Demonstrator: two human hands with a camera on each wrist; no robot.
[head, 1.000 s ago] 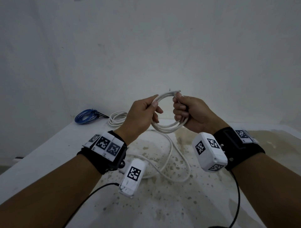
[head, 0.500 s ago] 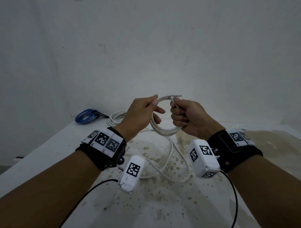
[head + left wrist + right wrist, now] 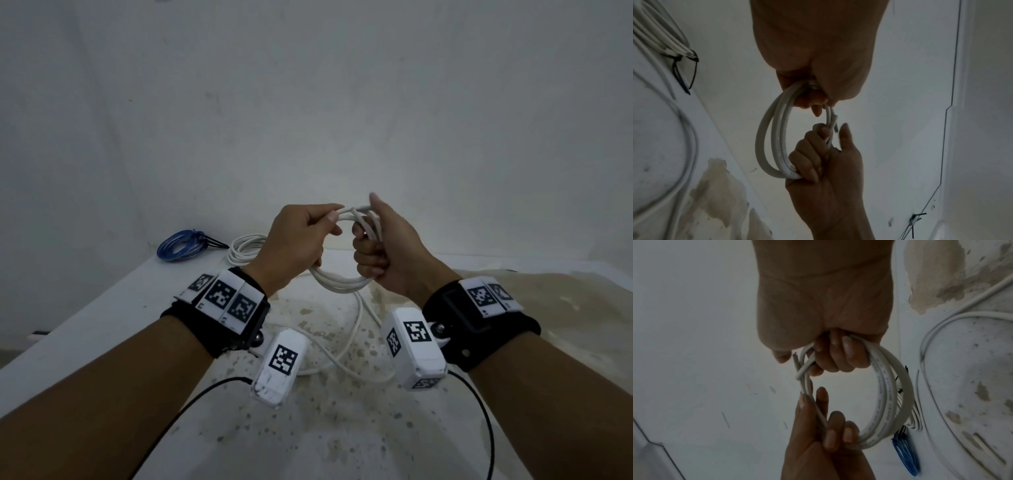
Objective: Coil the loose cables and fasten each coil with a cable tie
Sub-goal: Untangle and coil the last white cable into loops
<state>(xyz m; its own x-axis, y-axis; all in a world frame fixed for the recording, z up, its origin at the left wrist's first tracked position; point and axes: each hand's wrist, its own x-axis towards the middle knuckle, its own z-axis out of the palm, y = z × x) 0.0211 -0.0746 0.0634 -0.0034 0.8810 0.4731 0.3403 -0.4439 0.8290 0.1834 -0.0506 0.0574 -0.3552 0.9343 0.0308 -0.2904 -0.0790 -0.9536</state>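
A white cable coil (image 3: 339,284) hangs in the air between both hands above the stained white table (image 3: 102,325). My left hand (image 3: 329,222) pinches the coil's top left, fingers curled round the strands (image 3: 818,415). My right hand (image 3: 366,246) grips the right side in a fist (image 3: 809,162), thumb sticking straight up. The cable's cut end (image 3: 361,208) pokes out at the top between the hands (image 3: 795,358). A loose tail (image 3: 356,325) drops from the coil and loops over the table.
A blue coil (image 3: 180,245) with black ties lies at the table's far left corner. Beside it rests a second white coil (image 3: 243,251), bound with a black tie (image 3: 684,73). A pale wall stands close behind the table.
The hands have drawn closer together and dropped slightly. My right thumb has lifted off the cable and now points up. The coil looks tighter.
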